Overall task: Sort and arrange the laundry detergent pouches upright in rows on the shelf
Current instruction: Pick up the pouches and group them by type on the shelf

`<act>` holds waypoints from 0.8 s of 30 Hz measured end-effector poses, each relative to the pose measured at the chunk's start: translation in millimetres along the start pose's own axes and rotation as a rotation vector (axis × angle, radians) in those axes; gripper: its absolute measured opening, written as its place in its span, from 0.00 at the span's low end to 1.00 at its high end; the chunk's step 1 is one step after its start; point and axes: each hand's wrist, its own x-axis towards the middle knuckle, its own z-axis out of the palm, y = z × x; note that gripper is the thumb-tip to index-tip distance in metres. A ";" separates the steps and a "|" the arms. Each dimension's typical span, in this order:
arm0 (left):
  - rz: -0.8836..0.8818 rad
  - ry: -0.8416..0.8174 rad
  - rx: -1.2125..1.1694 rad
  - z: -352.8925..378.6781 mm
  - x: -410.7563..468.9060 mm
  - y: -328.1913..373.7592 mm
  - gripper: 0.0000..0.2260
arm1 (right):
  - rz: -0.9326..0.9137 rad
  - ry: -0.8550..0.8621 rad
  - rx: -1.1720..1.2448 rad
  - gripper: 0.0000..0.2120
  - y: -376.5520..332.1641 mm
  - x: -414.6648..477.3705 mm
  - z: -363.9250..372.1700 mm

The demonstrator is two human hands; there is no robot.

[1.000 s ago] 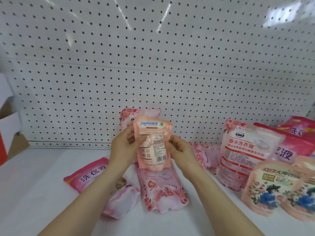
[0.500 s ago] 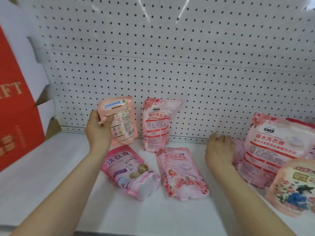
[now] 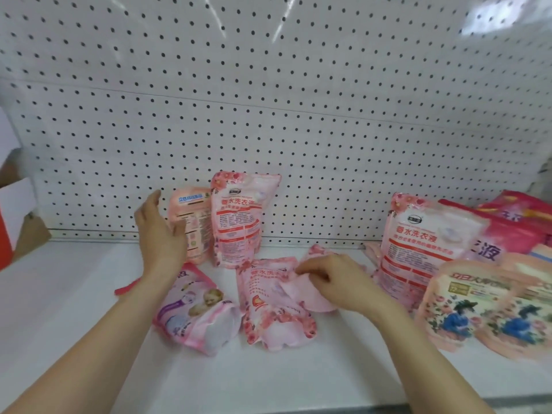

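White perforated pegboard (image 3: 298, 115) backs a white shelf (image 3: 89, 294), on which the pouches are scattered; a red and white carton (image 3: 7, 234) shows at the far left edge, far less of it than half a second ago.

Half a second ago the left hand gripped the peach pouch in the air; now the peach pouch (image 3: 191, 222) stands upright against the pegboard, tucked just beside the upright floral pouch (image 3: 239, 222) and partly behind it; the left hand (image 3: 159, 234) has let go, its fingers straight and spread in front of the pouch's left edge; whether the thumb touches it cannot be told.

The right hand (image 3: 337, 282), which lay flat near the large floral pouch before, now pinches a pale pink pouch (image 3: 304, 297) between curled fingers and thumb, and holds it over the right side of the flat floral pouch (image 3: 268, 321).

A baby-print pouch (image 3: 194, 309) lies on its side just left of the flat one, below the left wrist.

To the right the large floral pouch (image 3: 427, 237) stands upright near the pegboard; a magenta pouch (image 3: 507, 234) leans behind it; two blue-flower pouches (image 3: 466, 309) lean in front, near the shelf's front edge.
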 end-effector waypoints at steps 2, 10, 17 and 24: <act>0.173 0.109 0.037 -2.7 -18.2 14.6 0.26 | 0.048 -0.098 0.229 0.14 1.5 -11.2 -12.7; 0.415 -0.693 0.127 33.1 -59.3 63.8 0.12 | 0.170 0.071 0.024 0.15 17.4 -24.5 4.0; 0.290 -1.189 0.645 113.1 -89.0 90.1 0.33 | 0.054 0.843 -0.250 0.26 33.6 -46.0 -76.6; -0.209 -1.044 0.336 149.7 -102.5 108.4 0.47 | 0.315 0.495 -0.516 0.13 74.2 -36.7 -129.6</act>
